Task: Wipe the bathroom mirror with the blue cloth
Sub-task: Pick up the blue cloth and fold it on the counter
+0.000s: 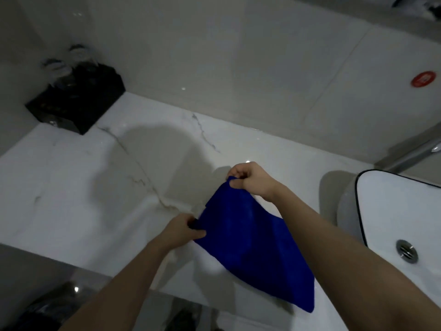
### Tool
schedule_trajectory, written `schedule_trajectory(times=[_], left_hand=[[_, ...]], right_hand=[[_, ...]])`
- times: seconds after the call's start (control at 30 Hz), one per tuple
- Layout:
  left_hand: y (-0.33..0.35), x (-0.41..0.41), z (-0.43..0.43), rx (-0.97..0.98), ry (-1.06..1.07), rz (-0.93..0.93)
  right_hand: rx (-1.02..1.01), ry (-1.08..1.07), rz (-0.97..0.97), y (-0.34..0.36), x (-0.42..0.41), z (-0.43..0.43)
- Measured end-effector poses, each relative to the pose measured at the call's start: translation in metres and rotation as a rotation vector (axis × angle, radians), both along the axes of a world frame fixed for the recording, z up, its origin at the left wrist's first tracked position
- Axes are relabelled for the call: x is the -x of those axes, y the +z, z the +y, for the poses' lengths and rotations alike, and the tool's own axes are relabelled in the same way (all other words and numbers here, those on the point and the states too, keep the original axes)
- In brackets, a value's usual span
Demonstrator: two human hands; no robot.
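blue cloth (250, 240) over marble counter (71, 187), basin (393, 211) rt

Dim, greyish picture; soft shadows on the counter (71, 187); small glints; blurred, bowed edges

Blue cloth (253, 237): soft fabric, matt, finely napped, without sheen. Countertop (71, 187): white stone or stone-look slab with grey veining, polished smooth, glossy, with small points of reflected light. Wall tiles (214, 56): large pale panels, smooth and glossy, thin joints between. Basin (386, 211): white, glazed ceramic by its look, glossy, edged with a thin dark line. Drain fitting (406, 250) and tap (415, 155): bright polished metal. Black tray (78, 103): dark, hard, shiny surface; material not discernible. Glasses (57, 65): clear, blurred.
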State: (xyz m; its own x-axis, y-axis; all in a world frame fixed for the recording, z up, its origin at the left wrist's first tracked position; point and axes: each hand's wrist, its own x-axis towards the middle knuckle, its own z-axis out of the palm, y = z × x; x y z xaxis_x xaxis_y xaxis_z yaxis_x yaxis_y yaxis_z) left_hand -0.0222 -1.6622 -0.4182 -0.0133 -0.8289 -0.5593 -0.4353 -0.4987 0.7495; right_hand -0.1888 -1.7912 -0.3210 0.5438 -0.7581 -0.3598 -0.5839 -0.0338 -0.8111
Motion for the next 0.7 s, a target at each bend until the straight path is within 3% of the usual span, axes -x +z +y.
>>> schedule_trajectory(times=[0.13, 0.3, 0.4, 0.5, 0.6, 0.7], left_hand=[[0.046, 0.005, -0.007, 0.188, 0.095, -0.084], [0.144, 0.023, -0.021, 0.51, 0.253, -0.121], [0.196, 0.034, -0.022, 0.674, 0.239, -0.144], [0.232, 0.042, -0.013, 0.832, 0.15, -0.327], [0.241, 0.052, 0.007, 0.896, 0.099, -0.498], [0.229, 0.06, 0.035, 0.853, -0.021, -0.577]], right_hand=[[0.104, -0.154, -0.078, 0.03, 0.028, 0.004], [0.204, -0.448, -0.38, 0.087, 0.067, 0.008], [0.274, -0.516, -0.529, 0.119, 0.088, 0.013], [0.297, -0.553, -0.667, 0.139, 0.104, 0.024], [0.242, -0.511, -0.679, 0.144, 0.119, 0.041], [0.093, -0.407, -0.56, 0.13, 0.141, 0.059]])
